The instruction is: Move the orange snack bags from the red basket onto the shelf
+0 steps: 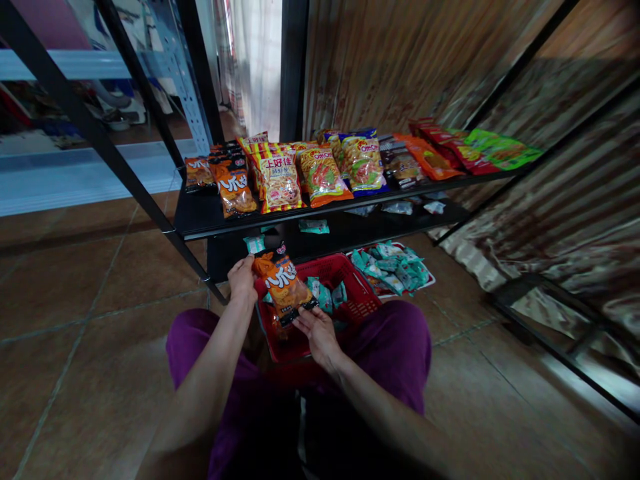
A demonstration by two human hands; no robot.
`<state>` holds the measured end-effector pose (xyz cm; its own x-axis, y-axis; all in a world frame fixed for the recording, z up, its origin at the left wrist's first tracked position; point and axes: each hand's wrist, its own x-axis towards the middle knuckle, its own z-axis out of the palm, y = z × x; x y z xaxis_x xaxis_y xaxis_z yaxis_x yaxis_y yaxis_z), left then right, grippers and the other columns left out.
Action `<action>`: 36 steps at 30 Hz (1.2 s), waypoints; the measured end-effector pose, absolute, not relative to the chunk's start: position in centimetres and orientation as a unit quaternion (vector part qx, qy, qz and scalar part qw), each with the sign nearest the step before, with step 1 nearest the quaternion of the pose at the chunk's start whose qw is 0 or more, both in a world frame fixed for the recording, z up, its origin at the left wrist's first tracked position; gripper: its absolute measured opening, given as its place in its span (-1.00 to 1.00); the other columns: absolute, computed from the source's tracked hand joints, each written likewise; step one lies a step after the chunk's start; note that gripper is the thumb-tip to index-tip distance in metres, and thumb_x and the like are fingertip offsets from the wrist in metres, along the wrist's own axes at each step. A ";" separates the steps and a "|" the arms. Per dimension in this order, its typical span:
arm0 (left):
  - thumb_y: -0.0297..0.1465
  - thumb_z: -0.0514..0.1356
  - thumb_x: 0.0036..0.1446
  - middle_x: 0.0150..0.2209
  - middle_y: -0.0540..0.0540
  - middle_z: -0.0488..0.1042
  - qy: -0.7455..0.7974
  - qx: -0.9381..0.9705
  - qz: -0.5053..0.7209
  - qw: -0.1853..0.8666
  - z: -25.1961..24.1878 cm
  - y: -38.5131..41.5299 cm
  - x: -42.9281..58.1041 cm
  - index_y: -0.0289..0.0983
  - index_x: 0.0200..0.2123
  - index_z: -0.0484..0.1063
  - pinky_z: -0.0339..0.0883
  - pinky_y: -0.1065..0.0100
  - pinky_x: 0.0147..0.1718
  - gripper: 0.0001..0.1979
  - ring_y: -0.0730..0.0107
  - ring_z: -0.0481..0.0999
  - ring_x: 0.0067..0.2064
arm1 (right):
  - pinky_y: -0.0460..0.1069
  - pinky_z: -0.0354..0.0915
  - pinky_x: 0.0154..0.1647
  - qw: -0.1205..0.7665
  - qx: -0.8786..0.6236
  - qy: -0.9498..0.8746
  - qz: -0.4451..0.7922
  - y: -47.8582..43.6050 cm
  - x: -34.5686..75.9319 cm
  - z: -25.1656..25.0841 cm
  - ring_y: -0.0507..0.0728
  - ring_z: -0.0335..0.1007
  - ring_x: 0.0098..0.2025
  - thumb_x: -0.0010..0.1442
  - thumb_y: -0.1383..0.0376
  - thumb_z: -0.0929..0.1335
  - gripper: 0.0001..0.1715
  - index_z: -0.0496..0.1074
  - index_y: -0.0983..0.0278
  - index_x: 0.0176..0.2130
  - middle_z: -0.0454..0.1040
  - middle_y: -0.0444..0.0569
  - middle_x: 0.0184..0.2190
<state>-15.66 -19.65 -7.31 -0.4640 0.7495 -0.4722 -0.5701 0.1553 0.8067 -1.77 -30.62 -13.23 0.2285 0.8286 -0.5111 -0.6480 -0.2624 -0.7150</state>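
An orange and black snack bag is held tilted above a red basket, between my two hands. My left hand pinches its upper left edge. At its lower right corner, the fingers of my right hand grip the black seal. Beneath the bag, the red basket holds several small teal packets and what looks like another orange bag, partly hidden. Bags of the same orange and black kind stand at the left end of the upper shelf, beyond my hands.
The black shelf rack carries rows of snack bags, among them yellow-red bags and green bags. A few teal packets lie on the lower shelf. A second basket full of teal packets stands right of the red one.
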 end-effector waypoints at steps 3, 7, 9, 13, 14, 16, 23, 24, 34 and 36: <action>-0.26 0.42 -0.32 -0.64 0.08 0.37 0.561 0.092 0.641 0.516 -7.1 -19.6 -15.7 -0.31 -0.52 0.32 0.20 0.49 -0.58 -0.61 0.55 0.36 -0.62 | -0.02 0.43 -0.37 0.602 -0.504 -0.083 0.614 -30.7 -1.8 -13.4 -0.01 0.38 -0.54 -0.45 0.26 0.61 -0.45 0.26 0.26 -0.54 0.43 -0.23 -0.61; -0.23 0.42 -0.33 -0.67 0.11 0.32 0.556 0.116 0.633 0.525 -6.7 -19.5 -15.7 -0.30 -0.55 0.28 0.16 0.49 -0.60 -0.60 0.57 0.32 -0.64 | -0.02 0.43 -0.37 0.602 -0.506 -0.079 0.613 -30.7 -2.0 -13.2 0.00 0.39 -0.53 -0.46 0.26 0.61 -0.44 0.26 0.26 -0.53 0.43 -0.22 -0.61; -0.26 0.42 -0.31 -0.67 0.11 0.31 0.553 0.115 0.634 0.529 -6.6 -19.5 -15.7 -0.30 -0.56 0.28 0.14 0.50 -0.61 -0.61 0.58 0.31 -0.64 | -0.03 0.43 -0.37 0.602 -0.506 -0.083 0.613 -30.6 -2.0 -13.1 0.00 0.40 -0.53 -0.46 0.25 0.61 -0.45 0.27 0.27 -0.53 0.45 -0.21 -0.60; -0.31 0.40 -0.28 -0.65 0.11 0.32 0.542 0.131 0.619 0.553 -6.3 -19.4 -15.8 -0.30 -0.55 0.30 0.14 0.50 -0.61 -0.67 0.58 0.31 -0.62 | -0.04 0.43 -0.39 0.611 -0.502 -0.082 0.607 -30.7 -2.0 -13.3 -0.01 0.40 -0.53 -0.48 0.23 0.61 -0.46 0.29 0.27 -0.54 0.45 -0.21 -0.60; -0.32 0.39 -0.28 -0.63 0.09 0.34 0.538 0.145 0.610 0.564 -6.2 -19.4 -15.9 -0.30 -0.54 0.32 0.17 0.49 -0.59 -0.69 0.57 0.34 -0.59 | -0.05 0.42 -0.39 0.612 -0.502 -0.081 0.606 -30.7 -1.9 -13.4 -0.01 0.40 -0.52 -0.47 0.23 0.61 -0.47 0.30 0.27 -0.54 0.45 -0.21 -0.60; -0.33 0.38 -0.29 -0.56 0.04 0.41 0.531 0.185 0.589 0.581 -6.3 -19.2 -16.1 -0.31 -0.49 0.39 0.21 0.48 -0.54 -0.72 0.52 0.40 -0.53 | -0.06 0.42 -0.38 0.612 -0.504 -0.080 0.604 -30.8 -1.7 -13.6 -0.01 0.41 -0.51 -0.45 0.23 0.61 -0.48 0.32 0.27 -0.54 0.46 -0.21 -0.58; -0.30 0.39 -0.29 -0.36 -0.06 0.53 0.503 0.387 0.548 0.544 -6.4 -18.3 -17.0 -0.28 -0.38 0.54 0.29 0.40 -0.32 -0.68 0.42 0.46 -0.32 | -0.05 0.42 -0.39 0.614 -0.512 -0.082 0.595 -30.9 -1.5 -13.8 0.00 0.40 -0.51 -0.48 0.21 0.61 -0.50 0.37 0.27 -0.53 0.48 -0.18 -0.56; -0.29 0.39 -0.28 -0.36 -0.08 0.54 0.499 0.418 0.533 0.540 -6.4 -18.2 -17.1 -0.27 -0.36 0.55 0.29 0.39 -0.29 -0.68 0.40 0.46 -0.31 | -0.04 0.42 -0.39 0.613 -0.513 -0.083 0.594 -30.9 -1.5 -13.8 0.00 0.40 -0.52 -0.48 0.21 0.61 -0.50 0.38 0.27 -0.53 0.48 -0.18 -0.57; -0.12 0.31 -0.18 -0.57 -0.02 0.45 0.559 0.481 0.463 0.491 -6.3 -17.8 -17.1 -0.29 -0.53 0.52 0.20 0.42 -0.49 -0.68 0.44 0.36 -0.50 | -0.06 0.38 -0.41 0.604 -0.534 -0.131 0.577 -30.9 -1.5 -13.6 -0.05 0.31 -0.56 -0.44 0.18 0.59 -0.55 0.39 0.31 -0.58 0.34 -0.25 -0.66; -0.11 0.31 -0.19 -0.63 0.03 0.36 0.554 0.447 0.501 0.493 -6.4 -18.0 -16.8 -0.30 -0.60 0.46 0.14 0.45 -0.54 -0.65 0.51 0.27 -0.56 | -0.06 0.38 -0.40 0.603 -0.533 -0.143 0.576 -30.9 -1.5 -13.6 -0.04 0.32 -0.55 -0.41 0.17 0.58 -0.57 0.40 0.31 -0.57 0.35 -0.23 -0.64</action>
